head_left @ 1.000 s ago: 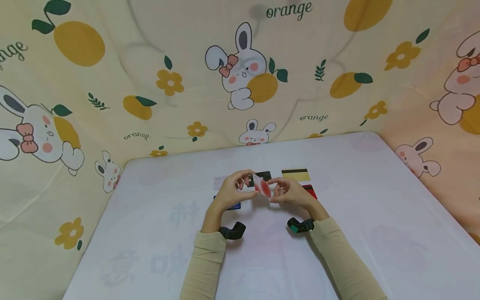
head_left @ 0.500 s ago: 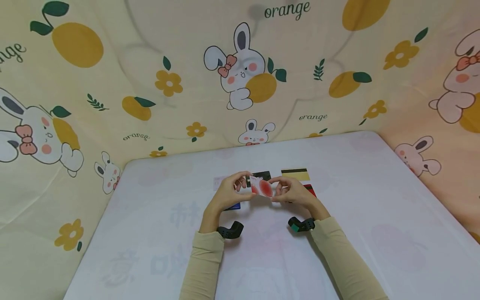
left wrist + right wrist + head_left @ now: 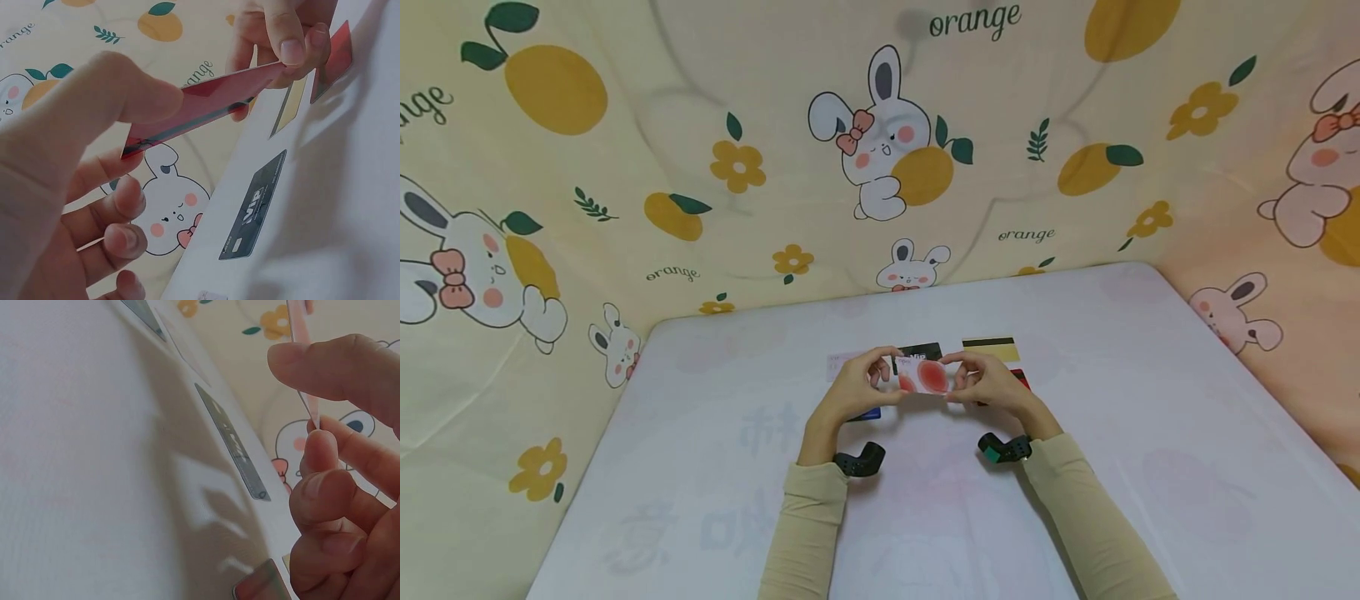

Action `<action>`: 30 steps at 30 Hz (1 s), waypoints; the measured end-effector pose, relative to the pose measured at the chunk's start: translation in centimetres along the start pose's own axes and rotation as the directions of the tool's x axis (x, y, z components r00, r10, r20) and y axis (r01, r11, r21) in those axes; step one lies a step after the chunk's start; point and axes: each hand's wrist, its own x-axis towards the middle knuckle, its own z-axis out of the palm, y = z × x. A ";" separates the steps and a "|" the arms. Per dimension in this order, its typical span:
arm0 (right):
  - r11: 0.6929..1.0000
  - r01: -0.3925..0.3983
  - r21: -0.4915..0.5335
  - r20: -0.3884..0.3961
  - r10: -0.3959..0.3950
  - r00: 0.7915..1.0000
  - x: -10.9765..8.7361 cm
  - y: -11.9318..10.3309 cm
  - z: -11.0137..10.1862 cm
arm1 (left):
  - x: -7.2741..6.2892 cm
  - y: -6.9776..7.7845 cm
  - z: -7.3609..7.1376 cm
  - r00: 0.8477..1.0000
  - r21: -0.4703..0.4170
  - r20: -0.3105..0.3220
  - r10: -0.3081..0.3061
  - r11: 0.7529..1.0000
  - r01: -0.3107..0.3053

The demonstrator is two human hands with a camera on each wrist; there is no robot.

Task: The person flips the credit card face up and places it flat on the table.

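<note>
A thin pale card with red round shapes (image 3: 932,377) is held up above the table between both hands. My left hand (image 3: 852,390) pinches its left end, thumb on the near side; the left wrist view shows a dark stripe along the reddish card (image 3: 206,112). My right hand (image 3: 997,387) pinches the opposite end between thumb and fingers. Seen from the right wrist, the card (image 3: 300,325) is nearly edge-on. Just behind it lies a black card marked VIP (image 3: 253,209), partly hidden in the head view.
On the white table (image 3: 925,517), a pale pink card (image 3: 837,365) and a blue card (image 3: 869,414) lie near the left hand. A gold card with a dark stripe (image 3: 990,351) and a red card (image 3: 1021,377) lie near the right. A patterned cloth (image 3: 760,100) hangs behind.
The held card has turned from a steep slant to nearly level, its printed face now fuller to the head camera. My left hand has shifted slightly left; the right hand has barely moved.
</note>
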 end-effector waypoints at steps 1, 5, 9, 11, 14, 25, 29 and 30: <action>1.000 0.002 0.000 0.000 -0.002 1.000 0.0 0.0 0.0 | 0.0 0.0 0.0 1.000 -0.002 0.002 -0.004 1.000 0.004; 1.000 0.009 -0.003 -0.006 -0.010 1.000 -0.1 0.0 0.0 | 0.0 -0.3 0.1 1.000 -0.007 0.008 -0.010 1.000 0.010; 1.000 0.011 -0.012 -0.011 -0.011 1.000 -0.1 0.0 -0.1 | 0.0 -0.3 0.1 1.000 -0.005 0.011 -0.009 1.000 0.009; 1.000 0.010 -0.020 -0.013 -0.010 1.000 0.0 0.1 -0.1 | 0.0 -0.3 0.1 1.000 0.000 0.015 -0.015 1.000 0.015; 0.999 0.005 -0.033 -0.017 -0.006 1.000 0.0 0.1 -0.1 | -0.1 -0.3 0.0 0.999 0.006 0.021 -0.027 1.000 0.027; 0.998 0.005 -0.059 -0.015 -0.006 1.000 0.0 0.2 -0.2 | -0.2 -0.6 0.1 0.998 0.055 0.040 -0.042 0.998 0.039; 0.997 -0.004 -0.076 -0.017 0.003 1.000 -0.1 0.3 -0.3 | -0.2 -0.6 0.2 0.997 0.069 0.045 -0.069 0.995 0.066; 0.996 -0.007 -0.084 -0.020 0.006 1.000 -0.1 0.3 -0.3 | -0.2 -0.6 0.2 0.996 0.075 0.047 -0.079 0.994 0.076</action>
